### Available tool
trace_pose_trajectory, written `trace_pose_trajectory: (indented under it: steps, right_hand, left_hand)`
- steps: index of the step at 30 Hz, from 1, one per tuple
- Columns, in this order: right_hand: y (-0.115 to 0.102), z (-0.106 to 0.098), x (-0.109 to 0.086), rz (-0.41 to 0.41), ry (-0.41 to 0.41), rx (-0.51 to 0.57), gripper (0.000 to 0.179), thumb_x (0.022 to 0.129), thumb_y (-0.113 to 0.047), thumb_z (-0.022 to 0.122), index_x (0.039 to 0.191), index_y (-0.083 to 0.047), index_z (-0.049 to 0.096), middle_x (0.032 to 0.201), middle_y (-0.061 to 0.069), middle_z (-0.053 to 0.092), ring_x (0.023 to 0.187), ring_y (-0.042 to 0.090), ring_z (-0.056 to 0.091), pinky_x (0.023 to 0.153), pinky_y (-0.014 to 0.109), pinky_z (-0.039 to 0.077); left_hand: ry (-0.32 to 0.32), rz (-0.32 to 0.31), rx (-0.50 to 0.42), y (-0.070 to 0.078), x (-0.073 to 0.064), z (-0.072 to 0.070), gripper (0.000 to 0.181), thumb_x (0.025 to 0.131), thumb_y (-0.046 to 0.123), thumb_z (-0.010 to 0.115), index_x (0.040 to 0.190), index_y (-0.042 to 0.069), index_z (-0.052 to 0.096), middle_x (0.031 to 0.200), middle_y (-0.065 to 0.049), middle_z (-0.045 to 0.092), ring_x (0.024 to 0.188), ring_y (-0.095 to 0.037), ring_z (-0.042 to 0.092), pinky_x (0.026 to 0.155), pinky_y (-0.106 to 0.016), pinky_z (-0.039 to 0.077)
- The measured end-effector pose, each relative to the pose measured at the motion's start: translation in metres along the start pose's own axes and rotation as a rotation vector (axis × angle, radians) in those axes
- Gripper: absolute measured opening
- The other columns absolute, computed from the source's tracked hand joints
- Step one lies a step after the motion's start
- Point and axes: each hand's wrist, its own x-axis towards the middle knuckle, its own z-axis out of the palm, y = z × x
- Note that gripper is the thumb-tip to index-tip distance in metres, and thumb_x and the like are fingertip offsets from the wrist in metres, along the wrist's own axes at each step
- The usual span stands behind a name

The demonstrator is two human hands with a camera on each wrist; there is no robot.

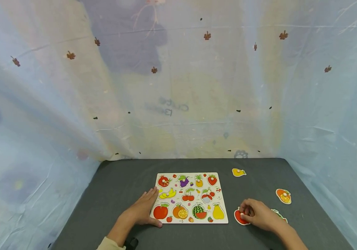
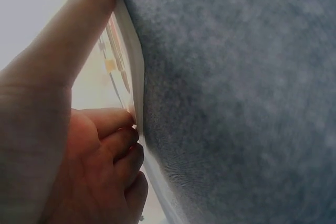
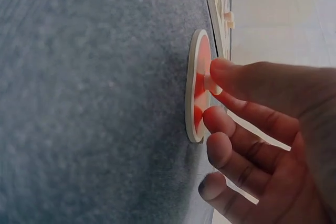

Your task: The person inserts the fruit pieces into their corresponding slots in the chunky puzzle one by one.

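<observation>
Your right hand [image 1: 258, 213] pinches the knob [image 3: 211, 84] of the red fruit piece [image 1: 238, 216], its other fingers loosely bent. Your left hand [image 1: 144, 207] lies with fingers extended, touching the puzzle board [image 1: 219, 198] at its left edge. The piece is on the desk [image 1: 197, 239], just right of the board (closest to its near right corner), whose long side runs left to right.

Head cam: high, well back, facing forward-down over tabletop [image 1: 109, 194] and backdrop [image 1: 191, 139]. Wrist cams: close-up, rolled sideways, looking low past left hand [image 1: 144, 208] and right hand [image 1: 261, 216]. Head/left-wrist share board [image 2: 137, 66] edge; head/right-wrist, red piece [image 1: 238, 216].
</observation>
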Motion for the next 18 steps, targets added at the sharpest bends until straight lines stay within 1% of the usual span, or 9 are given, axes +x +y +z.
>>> trace_pose_trajectory:
  steps: [4, 8, 9, 11, 13, 16, 18]
  right_hand:
    - [0.0001, -0.0014, -0.0008, 0.001, -0.014, 0.022, 0.013, 0.097, -0.013, 0.081, 0.098, -0.008, 0.069, 0.082, -0.006, 0.057, 0.068, 0.003, 0.048, 0.058, 0.023, 0.044]
    - [0.0019, -0.0011, -0.0013, -0.002, -0.017, 0.035, 0.015, 0.098, -0.013, 0.081, 0.098, -0.005, 0.069, 0.082, -0.006, 0.057, 0.068, 0.002, 0.049, 0.058, 0.023, 0.044]
    - [0.0027, -0.0009, -0.0012, -0.004, -0.015, 0.036, 0.015, 0.098, -0.013, 0.081, 0.097, -0.005, 0.069, 0.082, -0.006, 0.057, 0.068, 0.002, 0.049, 0.058, 0.023, 0.044]
    - [0.0042, -0.0002, -0.0010, -0.007, -0.011, 0.035, 0.015, 0.097, -0.013, 0.081, 0.097, -0.006, 0.069, 0.082, -0.006, 0.057, 0.068, 0.002, 0.048, 0.058, 0.023, 0.044]
    - [0.0060, 0.0006, -0.0008, -0.013, -0.006, 0.034, 0.014, 0.097, -0.013, 0.081, 0.096, -0.007, 0.069, 0.081, -0.006, 0.057, 0.068, 0.001, 0.048, 0.058, 0.023, 0.044]
    - [0.0073, 0.0009, -0.0003, -0.014, -0.004, 0.033, 0.013, 0.096, -0.013, 0.082, 0.096, -0.008, 0.069, 0.081, -0.006, 0.056, 0.068, 0.001, 0.048, 0.058, 0.023, 0.044]
    - [0.0079, 0.0013, 0.0001, -0.014, -0.002, 0.029, 0.013, 0.097, -0.013, 0.082, 0.096, -0.009, 0.069, 0.082, -0.007, 0.056, 0.068, 0.001, 0.048, 0.058, 0.023, 0.044]
  left_hand:
    - [0.003, 0.005, -0.002, -0.0031, 0.0021, 0.0017, 0.140, 0.068, 0.066, 0.095, 0.167, -0.005, 0.026, 0.176, -0.023, 0.021, 0.162, -0.043, 0.020, 0.132, -0.060, 0.017]
    - [-0.003, 0.000, 0.008, -0.0021, 0.0019, 0.0013, 0.140, 0.068, 0.067, 0.094, 0.167, -0.005, 0.025, 0.176, -0.023, 0.021, 0.163, -0.042, 0.020, 0.132, -0.060, 0.017]
    - [-0.001, -0.009, 0.006, -0.0010, 0.0021, 0.0010, 0.140, 0.068, 0.064, 0.095, 0.167, -0.005, 0.026, 0.176, -0.023, 0.022, 0.163, -0.042, 0.021, 0.132, -0.060, 0.018]
    - [0.001, -0.014, 0.017, -0.0032, 0.0039, 0.0031, 0.140, 0.068, 0.065, 0.095, 0.167, -0.005, 0.026, 0.176, -0.022, 0.022, 0.163, -0.041, 0.021, 0.132, -0.060, 0.017]
    - [0.002, -0.027, 0.019, -0.0005, 0.0031, 0.0020, 0.139, 0.068, 0.062, 0.097, 0.167, -0.005, 0.027, 0.176, -0.022, 0.023, 0.163, -0.040, 0.021, 0.132, -0.059, 0.018]
    - [0.011, -0.011, 0.017, -0.0012, 0.0025, 0.0025, 0.139, 0.068, 0.063, 0.096, 0.166, -0.006, 0.027, 0.175, -0.023, 0.023, 0.162, -0.042, 0.022, 0.132, -0.060, 0.018]
    - [0.008, -0.004, 0.017, 0.0000, 0.0010, 0.0011, 0.138, 0.069, 0.063, 0.095, 0.167, -0.005, 0.026, 0.175, -0.024, 0.022, 0.162, -0.044, 0.021, 0.132, -0.059, 0.018]
